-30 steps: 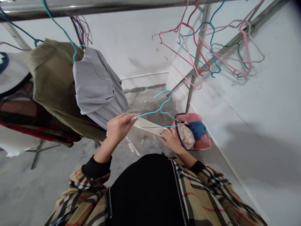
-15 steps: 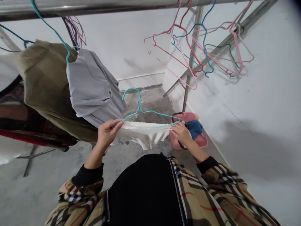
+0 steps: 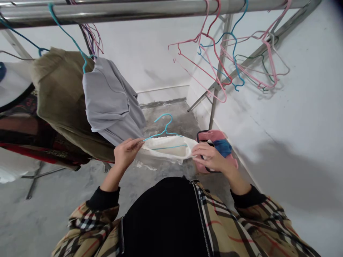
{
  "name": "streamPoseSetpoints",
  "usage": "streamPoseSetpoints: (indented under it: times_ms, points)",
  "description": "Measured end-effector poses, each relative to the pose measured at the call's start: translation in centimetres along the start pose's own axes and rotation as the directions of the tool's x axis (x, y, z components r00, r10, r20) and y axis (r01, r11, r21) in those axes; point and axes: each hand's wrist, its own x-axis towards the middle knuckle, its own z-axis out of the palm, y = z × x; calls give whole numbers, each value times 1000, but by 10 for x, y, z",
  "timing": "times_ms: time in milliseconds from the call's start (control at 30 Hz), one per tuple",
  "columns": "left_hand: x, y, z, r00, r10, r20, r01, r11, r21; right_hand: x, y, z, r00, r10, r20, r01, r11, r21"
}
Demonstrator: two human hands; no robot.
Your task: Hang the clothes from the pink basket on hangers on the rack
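Turquoise hanger (image 3: 166, 131) has shifted rightward in frame; its right end, visible above waistband half a second ago, now disappears into white garment (image 3: 171, 151), opening spread wider. Suggests cloth now encloses that end. Left to right: grey garment (image 3: 108, 94) hangs upper left; your left hand (image 3: 128, 154), left of centre, pinches hanger's left end, cloth beside it; white garment mid-frame, between hands; your right hand (image 3: 210, 157), right of centre, grips garment's right edge, whether hanger too, can't tell; beyond, pink basket (image 3: 233, 163) with blue cloth (image 3: 223, 147).
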Motion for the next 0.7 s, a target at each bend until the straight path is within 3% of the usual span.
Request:
streamPoseSetpoints:
  times_ms: [67, 167, 300, 367, 600, 700]
  points:
    - [2, -2, 0, 1000, -3, 9, 4, 995, -98, 2, -6, -6, 996, 39, -81, -38, 999, 12]
    - [8, 0, -2, 1000, 6, 30, 2, 968, -250, 5, 7, -11, 964, 157, -212, -178, 981, -80]
    - [16, 8, -7, 1000, -20, 14, 24, 934, -356, 6, 29, -11, 961, 262, -85, -264, 965, -11]
    - [19, 10, -8, 999, -42, 31, 50, 926, -374, 4, 30, -12, 949, 303, -90, -297, 952, 78]
    - [17, -20, 5, 959, -144, 246, 261, 788, -557, -2, 10, -44, 811, 371, -453, -366, 925, 101]
    - [14, -32, 11, 927, -186, 325, 347, 751, -561, -5, 1, -60, 804, 337, -490, -356, 933, 58]
